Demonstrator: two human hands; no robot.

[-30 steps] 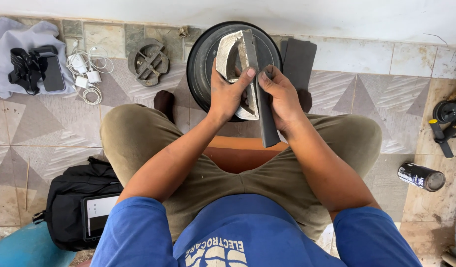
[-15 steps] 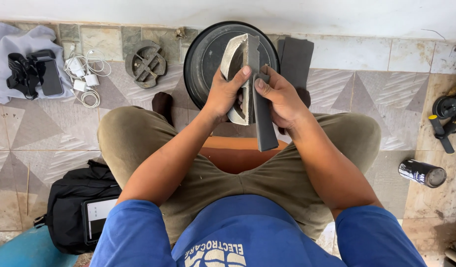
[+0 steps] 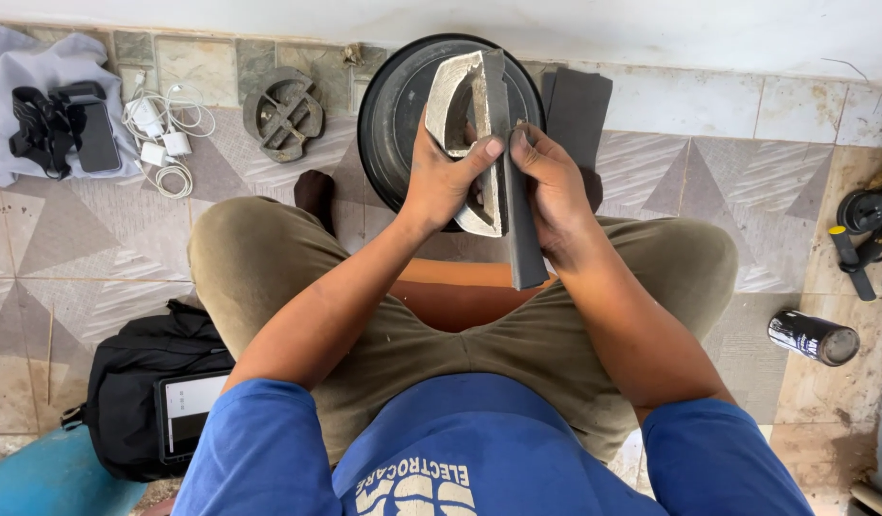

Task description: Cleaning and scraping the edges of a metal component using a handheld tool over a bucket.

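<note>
I sit on the floor with my knees apart. My left hand (image 3: 443,182) grips a curved, crescent-shaped grey metal piece (image 3: 457,100) and holds it upright in front of me. My right hand (image 3: 554,186) presses a long dark grey strip (image 3: 519,229) flat against the curved piece's outer edge, thumbs of both hands meeting on it. Behind both hands a round black drum (image 3: 393,105) lies on the tiles by the wall.
A dark flat pad (image 3: 580,105) leans by the wall. A round metal part (image 3: 284,113), white chargers and cables (image 3: 164,139), a phone on grey cloth (image 3: 92,139), a black bag with a tablet (image 3: 173,401), a black can (image 3: 814,336) and a black tool (image 3: 866,229) lie around.
Both hands have lifted the curved piece and strip slightly and turned them more upright; the camera view has shifted a little.
</note>
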